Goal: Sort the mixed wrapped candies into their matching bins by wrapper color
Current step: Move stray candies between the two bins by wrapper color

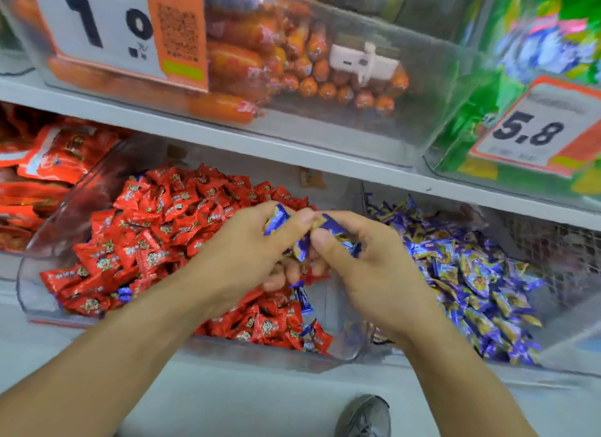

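Both hands meet above the red candy bin (341,355); left hand (247,251) and right hand (367,267) fingers pinch purple candies (331,227).

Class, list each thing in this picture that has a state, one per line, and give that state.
Left hand: holds blue candies.
Right hand: pinches a blue candy.
Red candy bin: full, a few stray blue candies mixed in.
Blue candy bin: partly filled with blue candies.
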A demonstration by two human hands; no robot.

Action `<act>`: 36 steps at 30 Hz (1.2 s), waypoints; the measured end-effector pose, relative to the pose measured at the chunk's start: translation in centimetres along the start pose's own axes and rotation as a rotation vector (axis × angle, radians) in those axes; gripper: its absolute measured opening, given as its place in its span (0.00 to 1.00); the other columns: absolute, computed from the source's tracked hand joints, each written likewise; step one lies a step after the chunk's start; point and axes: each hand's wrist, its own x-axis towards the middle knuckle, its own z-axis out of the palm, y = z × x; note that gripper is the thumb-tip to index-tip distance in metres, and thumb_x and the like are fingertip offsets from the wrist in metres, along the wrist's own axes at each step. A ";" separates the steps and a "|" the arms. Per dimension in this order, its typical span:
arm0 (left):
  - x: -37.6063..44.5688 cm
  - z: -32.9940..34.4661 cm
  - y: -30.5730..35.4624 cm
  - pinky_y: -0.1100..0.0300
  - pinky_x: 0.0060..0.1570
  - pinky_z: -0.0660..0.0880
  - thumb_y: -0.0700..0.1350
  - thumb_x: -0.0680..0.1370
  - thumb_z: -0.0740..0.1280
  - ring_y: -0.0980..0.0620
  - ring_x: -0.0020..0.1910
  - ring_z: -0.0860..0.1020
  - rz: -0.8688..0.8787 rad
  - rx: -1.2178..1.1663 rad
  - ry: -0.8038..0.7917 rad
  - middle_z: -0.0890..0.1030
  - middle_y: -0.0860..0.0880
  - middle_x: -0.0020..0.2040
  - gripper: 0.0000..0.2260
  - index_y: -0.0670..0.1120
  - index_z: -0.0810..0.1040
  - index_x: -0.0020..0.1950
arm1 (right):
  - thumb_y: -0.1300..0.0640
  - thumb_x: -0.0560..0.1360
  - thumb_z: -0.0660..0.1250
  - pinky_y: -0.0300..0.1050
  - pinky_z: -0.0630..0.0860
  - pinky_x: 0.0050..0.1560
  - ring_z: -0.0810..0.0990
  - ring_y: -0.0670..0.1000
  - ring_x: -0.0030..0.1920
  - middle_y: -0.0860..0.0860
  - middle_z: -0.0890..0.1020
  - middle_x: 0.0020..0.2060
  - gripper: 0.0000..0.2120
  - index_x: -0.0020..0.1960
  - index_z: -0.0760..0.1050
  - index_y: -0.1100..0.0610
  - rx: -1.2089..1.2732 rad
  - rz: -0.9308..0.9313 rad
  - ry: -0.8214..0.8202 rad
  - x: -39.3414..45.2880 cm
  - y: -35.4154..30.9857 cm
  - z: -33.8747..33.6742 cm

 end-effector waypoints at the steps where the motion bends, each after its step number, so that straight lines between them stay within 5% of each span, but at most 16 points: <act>1: 0.1 0.6 -0.1 0.63 0.21 0.62 0.48 0.80 0.64 0.48 0.27 0.73 0.011 0.007 0.024 0.79 0.44 0.32 0.12 0.39 0.76 0.49 | 0.58 0.81 0.64 0.45 0.79 0.42 0.81 0.48 0.34 0.53 0.84 0.37 0.07 0.54 0.81 0.52 0.015 0.017 0.038 -0.4 0.2 -1.1; 5: 1.2 3.7 0.0 0.67 0.24 0.66 0.44 0.79 0.67 0.51 0.27 0.75 0.132 0.271 0.102 0.77 0.51 0.30 0.02 0.47 0.77 0.48 | 0.57 0.83 0.60 0.49 0.73 0.33 0.75 0.52 0.27 0.56 0.82 0.34 0.08 0.53 0.78 0.55 0.123 0.133 0.257 -2.1 2.6 -7.6; 10: 4.9 11.1 1.5 0.68 0.29 0.68 0.43 0.80 0.66 0.54 0.30 0.72 0.226 0.567 -0.117 0.77 0.50 0.36 0.05 0.50 0.76 0.55 | 0.59 0.82 0.60 0.39 0.66 0.24 0.70 0.50 0.25 0.53 0.77 0.28 0.09 0.54 0.76 0.47 -0.088 0.217 0.374 -3.2 7.2 -13.8; 14: 8.2 16.2 2.1 0.67 0.40 0.62 0.47 0.79 0.67 0.54 0.47 0.72 0.240 0.955 -0.209 0.73 0.52 0.46 0.12 0.45 0.72 0.60 | 0.68 0.76 0.63 0.23 0.68 0.44 0.78 0.41 0.46 0.52 0.79 0.49 0.20 0.56 0.78 0.44 -0.351 0.084 0.381 -3.0 8.2 -16.8; 16: 8.7 16.7 2.1 0.62 0.46 0.66 0.54 0.77 0.68 0.49 0.52 0.74 0.282 1.183 -0.265 0.76 0.49 0.49 0.18 0.44 0.70 0.59 | 0.69 0.76 0.63 0.27 0.70 0.48 0.78 0.38 0.48 0.53 0.78 0.52 0.22 0.60 0.78 0.46 -0.326 0.094 0.358 -3.1 8.3 -17.6; 19: 7.4 14.2 2.0 0.58 0.39 0.66 0.55 0.79 0.64 0.50 0.43 0.75 0.422 1.224 -0.104 0.77 0.51 0.42 0.10 0.49 0.73 0.48 | 0.66 0.79 0.62 0.37 0.70 0.52 0.77 0.44 0.47 0.49 0.76 0.54 0.17 0.60 0.80 0.49 -0.335 0.109 0.396 -3.5 8.3 -17.6; 22: 5.0 9.1 1.1 0.59 0.47 0.71 0.45 0.79 0.65 0.55 0.44 0.78 0.525 1.079 0.161 0.82 0.55 0.44 0.04 0.51 0.80 0.48 | 0.63 0.80 0.63 0.36 0.69 0.50 0.77 0.43 0.46 0.46 0.77 0.52 0.14 0.54 0.81 0.45 -0.388 -0.006 0.434 -3.8 7.6 -15.9; 26: 2.3 2.6 -2.2 0.66 0.45 0.73 0.57 0.77 0.65 0.66 0.44 0.78 0.274 1.131 -0.008 0.82 0.62 0.43 0.09 0.55 0.82 0.48 | 0.59 0.79 0.67 0.27 0.70 0.54 0.76 0.38 0.55 0.43 0.79 0.55 0.11 0.58 0.80 0.48 -0.443 -0.176 0.249 -3.5 5.1 -11.3; 28: 1.4 0.6 -4.6 0.60 0.58 0.73 0.69 0.74 0.57 0.62 0.58 0.77 0.166 1.326 -0.212 0.83 0.60 0.53 0.23 0.57 0.82 0.55 | 0.58 0.78 0.66 0.30 0.70 0.59 0.76 0.39 0.56 0.44 0.80 0.55 0.12 0.60 0.80 0.51 -0.482 -0.283 0.089 -2.8 3.4 -8.4; 30: 0.7 -0.7 -6.4 0.54 0.75 0.56 0.74 0.70 0.50 0.57 0.74 0.64 0.158 1.491 -0.337 0.76 0.62 0.65 0.32 0.59 0.78 0.63 | 0.55 0.77 0.67 0.35 0.71 0.59 0.78 0.42 0.54 0.45 0.81 0.52 0.11 0.58 0.81 0.51 -0.535 -0.323 -0.102 -1.6 1.9 -5.9; 32: 0.4 -2.0 -7.0 0.53 0.76 0.47 0.70 0.71 0.56 0.58 0.76 0.59 0.189 1.496 -0.315 0.73 0.64 0.68 0.27 0.60 0.77 0.63 | 0.53 0.75 0.69 0.42 0.73 0.58 0.78 0.44 0.52 0.45 0.81 0.50 0.09 0.55 0.81 0.49 -0.675 -0.291 -0.269 0.0 0.8 -3.9; 36: 0.8 -3.9 -6.3 0.55 0.75 0.53 0.64 0.71 0.68 0.58 0.71 0.65 0.287 1.468 -0.313 0.76 0.60 0.63 0.19 0.59 0.79 0.58 | 0.50 0.70 0.76 0.46 0.75 0.57 0.76 0.51 0.56 0.50 0.82 0.53 0.21 0.60 0.78 0.52 -1.116 -0.115 -0.660 4.3 0.6 -0.2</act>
